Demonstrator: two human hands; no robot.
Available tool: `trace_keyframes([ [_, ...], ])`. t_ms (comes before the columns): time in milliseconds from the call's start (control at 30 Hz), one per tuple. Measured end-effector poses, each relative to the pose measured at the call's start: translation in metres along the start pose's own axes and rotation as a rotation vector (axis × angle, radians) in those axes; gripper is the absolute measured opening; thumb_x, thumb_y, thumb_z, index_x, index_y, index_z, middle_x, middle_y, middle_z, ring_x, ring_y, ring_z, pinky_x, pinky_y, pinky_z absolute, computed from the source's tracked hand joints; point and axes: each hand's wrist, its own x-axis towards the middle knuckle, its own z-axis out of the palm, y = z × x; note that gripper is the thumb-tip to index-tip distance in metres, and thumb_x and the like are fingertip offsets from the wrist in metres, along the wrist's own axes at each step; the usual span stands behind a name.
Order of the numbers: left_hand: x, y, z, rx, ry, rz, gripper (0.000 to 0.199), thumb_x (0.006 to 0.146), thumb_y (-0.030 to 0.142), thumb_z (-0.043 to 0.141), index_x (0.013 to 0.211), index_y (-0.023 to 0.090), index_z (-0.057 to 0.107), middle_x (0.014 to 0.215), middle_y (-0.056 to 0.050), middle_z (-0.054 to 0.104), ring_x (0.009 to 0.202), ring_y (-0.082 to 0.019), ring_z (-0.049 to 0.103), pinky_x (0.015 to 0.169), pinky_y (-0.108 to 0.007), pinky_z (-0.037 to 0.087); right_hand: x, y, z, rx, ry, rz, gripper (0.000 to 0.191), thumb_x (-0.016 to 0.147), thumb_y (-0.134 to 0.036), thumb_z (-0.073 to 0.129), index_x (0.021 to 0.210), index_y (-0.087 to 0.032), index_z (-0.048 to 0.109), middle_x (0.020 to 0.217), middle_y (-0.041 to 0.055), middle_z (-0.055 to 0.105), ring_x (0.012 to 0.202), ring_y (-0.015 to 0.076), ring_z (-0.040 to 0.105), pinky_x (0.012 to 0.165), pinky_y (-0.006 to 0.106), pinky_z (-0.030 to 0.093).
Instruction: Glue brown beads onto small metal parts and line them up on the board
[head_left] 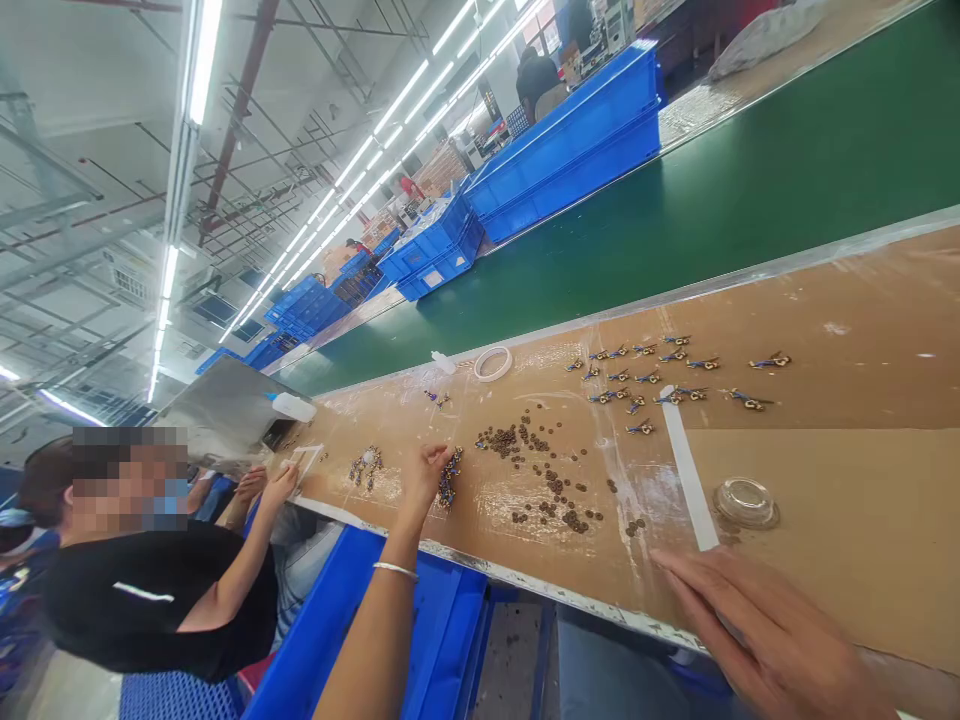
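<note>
The right hand (757, 625) is cut off by the lower right edge at the wrist, and its far fingers hide behind the nearer ones. The left hand (426, 468), a pale bracelet (395, 571) on its wrist, is small in view, and whether a tiny piece sits between its fingertips cannot be made out. Its fingers are curled inward, thumb and index tips drawn close, just beside a dense cluster of small blue, black and yellow figures (448, 482) on the brown-covered table (862, 330); contact with them is unclear. The right hand's fingers reach out long and released, low over the table edge, with no item visible in them, their tips near a few small brown discs (635, 527). The clustered figures overlap too much to count. Farther right, about nineteen similar figures (703, 364) lie spread out, some overlapping; two more (438, 399) lie beyond the left hand, and another group (367, 466), partly merged, lies to its left. Dozens of brown discs (504, 440) lie scattered in the middle, too many and too small to number. There are one white ring (493, 364), one clear shallow dish (747, 502), one white strip (690, 475) and two white plastic bottles (294, 406) (443, 362). One person in a black shirt (157, 600) sits at the left, face obscured, both hands over the table.
</note>
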Motion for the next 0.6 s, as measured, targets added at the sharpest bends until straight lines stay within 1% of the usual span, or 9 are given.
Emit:
trace_keyframes([
  [67,0.003,0.004,0.007,0.016,-0.030,0.066,0.023,0.092,0.035,0.063,0.101,0.013,0.066,0.104,-0.006,0.069,0.095,-0.020,0.066,0.087,-0.042,0.054,0.000,0.001,-0.001,-0.012,-0.016,0.002,0.028,0.099,-0.022,0.049,0.123,-0.025,0.064,0.102,0.0032,0.073,0.088,0.0181,0.070,0.091,0.033,0.053],
  [133,0.003,0.012,0.012,0.025,-0.033,0.135,0.017,0.090,0.030,0.065,0.092,0.014,0.068,0.102,-0.006,0.069,0.100,-0.021,0.064,0.093,-0.044,0.050,0.001,0.001,-0.002,-0.017,-0.012,0.003,0.027,0.099,-0.023,0.051,0.122,-0.024,0.064,0.101,0.0033,0.073,0.088,0.0180,0.070,0.090,0.033,0.054],
  [200,0.001,0.019,0.015,0.023,-0.016,0.187,0.010,0.086,0.023,0.066,0.080,0.016,0.070,0.095,-0.007,0.070,0.103,-0.023,0.062,0.098,-0.043,0.044,0.003,0.000,-0.003,-0.015,-0.006,0.001,0.027,0.099,-0.024,0.051,0.122,-0.023,0.064,0.100,0.0032,0.072,0.088,0.0175,0.070,0.089,0.032,0.054],
  [233,0.000,0.022,0.016,0.017,-0.002,0.204,0.010,0.084,0.019,0.066,0.076,0.017,0.070,0.092,-0.008,0.071,0.104,-0.024,0.062,0.100,-0.042,0.042,0.004,-0.001,-0.004,-0.012,-0.006,0.001,0.027,0.099,-0.024,0.051,0.122,-0.023,0.065,0.100,0.0031,0.072,0.088,0.0173,0.070,0.088,0.031,0.054],
  [267,-0.001,0.025,0.017,0.007,0.015,0.215,0.010,0.082,0.017,0.066,0.073,0.018,0.071,0.090,-0.008,0.071,0.104,-0.025,0.061,0.101,-0.041,0.040,0.005,-0.001,-0.004,-0.011,-0.004,0.003,0.026,0.099,-0.024,0.051,0.121,-0.023,0.065,0.099,0.0029,0.072,0.087,0.0172,0.070,0.088,0.031,0.054],
  [333,-0.002,0.031,0.017,-0.020,0.058,0.221,0.010,0.080,0.016,0.064,0.074,0.018,0.072,0.090,-0.009,0.072,0.105,-0.026,0.060,0.101,-0.041,0.039,0.007,-0.003,-0.005,-0.011,-0.004,0.003,0.025,0.099,-0.024,0.049,0.119,-0.023,0.065,0.099,0.0028,0.072,0.086,0.0171,0.069,0.088,0.031,0.053],
  [400,-0.003,0.037,0.018,-0.063,0.112,0.208,0.011,0.083,0.018,0.061,0.080,0.018,0.072,0.090,-0.009,0.072,0.103,-0.026,0.061,0.100,-0.041,0.039,0.009,-0.004,-0.005,-0.016,0.008,-0.008,0.025,0.100,-0.022,0.047,0.118,-0.022,0.065,0.098,0.0027,0.073,0.085,0.0167,0.069,0.087,0.031,0.052],
  [500,-0.012,0.053,0.020,-0.176,0.165,0.191,0.022,0.090,0.027,0.052,0.091,0.017,0.071,0.086,-0.008,0.072,0.094,-0.023,0.064,0.092,-0.039,0.045,0.013,-0.005,-0.006,-0.025,0.025,-0.016,0.023,0.100,-0.019,0.047,0.114,-0.019,0.064,0.096,0.0036,0.073,0.084,0.0158,0.068,0.087,0.030,0.051],
  [600,-0.035,0.083,0.025,-0.341,0.117,0.223,0.032,0.093,0.038,0.049,0.093,0.015,0.071,0.075,-0.005,0.069,0.079,-0.019,0.065,0.080,-0.033,0.051,0.016,-0.009,-0.006,-0.022,0.047,0.005,0.021,0.100,-0.014,0.046,0.110,-0.017,0.064,0.091,0.0041,0.072,0.082,0.0149,0.067,0.086,0.030,0.050],
])
